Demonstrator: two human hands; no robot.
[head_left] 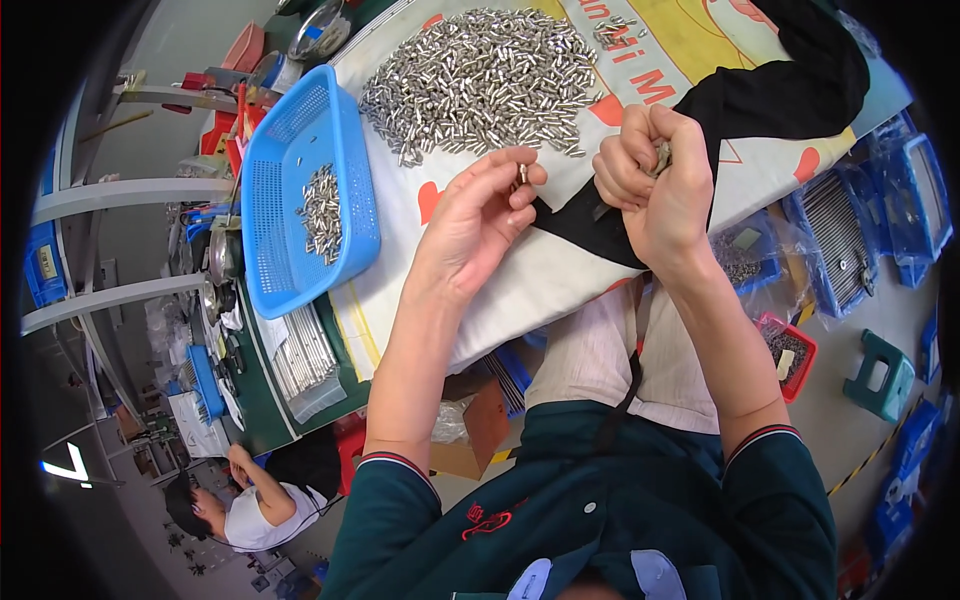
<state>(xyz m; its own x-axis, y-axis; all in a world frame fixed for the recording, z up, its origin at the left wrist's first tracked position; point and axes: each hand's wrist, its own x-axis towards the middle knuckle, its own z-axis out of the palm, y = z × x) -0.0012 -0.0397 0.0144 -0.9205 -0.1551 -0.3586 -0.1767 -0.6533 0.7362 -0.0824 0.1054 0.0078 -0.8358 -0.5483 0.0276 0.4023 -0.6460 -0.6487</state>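
Clock read from the middle of the view. Largest first.

Printed cloth (490,300), pale with red and yellow figures: spreads over the work table, middle out to 2 o'clock. Black cloth (770,105) lies across it from 2 o'clock inward, running behind the right hand, its near end just beside the left fingertips.

Blue basket (362,215) at 10 o'clock, perforated sides, smaller batch of metal pieces (322,215) loose on its floor. Main pile (480,85) of like silvery pieces at 12 o'clock, heaped on the printed cloth, just beside the basket's rim.

Right forearm (725,340) enters from 4 o'clock, angled up and inward. Right hand (655,180) at 2 o'clock: a fist, fingers curled toward the palm, thumb side up; silvery bits (662,157) show in the curl, gripped, count not clear.

Left forearm (405,375) rises from 7 o'clock. Left hand (480,215) at 12, near the middle: palm partly turned up, lower fingers loosely bent, thumb and forefinger pinching one small piece (522,174). Hands near each other, not touching.
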